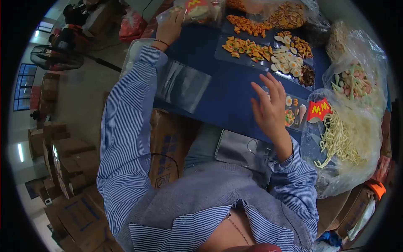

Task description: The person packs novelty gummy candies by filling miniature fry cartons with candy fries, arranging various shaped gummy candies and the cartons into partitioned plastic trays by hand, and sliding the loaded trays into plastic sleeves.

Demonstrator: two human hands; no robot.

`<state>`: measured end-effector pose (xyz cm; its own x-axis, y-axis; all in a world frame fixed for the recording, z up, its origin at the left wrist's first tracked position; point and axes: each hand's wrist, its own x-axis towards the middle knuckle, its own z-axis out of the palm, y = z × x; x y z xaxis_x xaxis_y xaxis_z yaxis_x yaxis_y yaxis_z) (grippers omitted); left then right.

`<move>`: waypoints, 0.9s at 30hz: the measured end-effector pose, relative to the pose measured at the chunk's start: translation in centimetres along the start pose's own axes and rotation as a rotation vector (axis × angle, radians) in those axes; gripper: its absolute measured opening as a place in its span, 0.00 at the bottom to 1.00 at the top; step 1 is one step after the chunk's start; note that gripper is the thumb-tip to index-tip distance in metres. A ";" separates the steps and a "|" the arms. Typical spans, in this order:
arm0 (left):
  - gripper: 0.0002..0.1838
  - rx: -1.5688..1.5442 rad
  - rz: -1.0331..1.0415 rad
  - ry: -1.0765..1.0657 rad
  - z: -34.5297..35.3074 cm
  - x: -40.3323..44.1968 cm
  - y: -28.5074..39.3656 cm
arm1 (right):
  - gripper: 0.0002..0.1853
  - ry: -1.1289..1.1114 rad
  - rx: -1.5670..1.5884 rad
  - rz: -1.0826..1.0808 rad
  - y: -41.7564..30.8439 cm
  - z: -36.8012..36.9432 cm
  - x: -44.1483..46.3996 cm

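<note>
Blue bench (226, 98), head view: the left hand (169, 30) lays its fingers on a filled clear bag (203, 11) at the far left; I cannot tell whether they grip it. The right hand (270, 108), fingers open and apart, is just left of small food pieces (289, 116) and a red carton (319, 110).

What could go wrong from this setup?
Mixing: the egg-shaped pieces crowd against the dark brown pieces, so strays could end up in the wrong pile.
Snagging: the right sleeve is close to the loose pale strands and could drag some off if the arm swings out.
Slipping: the flat clear bag lies near the table's near edge and might slide off if brushed.
</note>
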<state>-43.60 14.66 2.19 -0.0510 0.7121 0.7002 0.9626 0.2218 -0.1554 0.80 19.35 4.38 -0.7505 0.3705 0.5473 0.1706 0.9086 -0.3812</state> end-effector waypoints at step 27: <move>0.11 -1.017 -0.842 -0.752 -11.8 -17.6 11.4 | 0.54 -0.634 -0.183 -0.060 2.6 2.2 -3.4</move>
<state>-28.59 -3.17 -3.67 -0.4795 0.8498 -0.2190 0.3373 0.4089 0.8479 2.42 20.07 -0.12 -0.9831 0.1833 -0.0021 0.1800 0.9630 -0.2007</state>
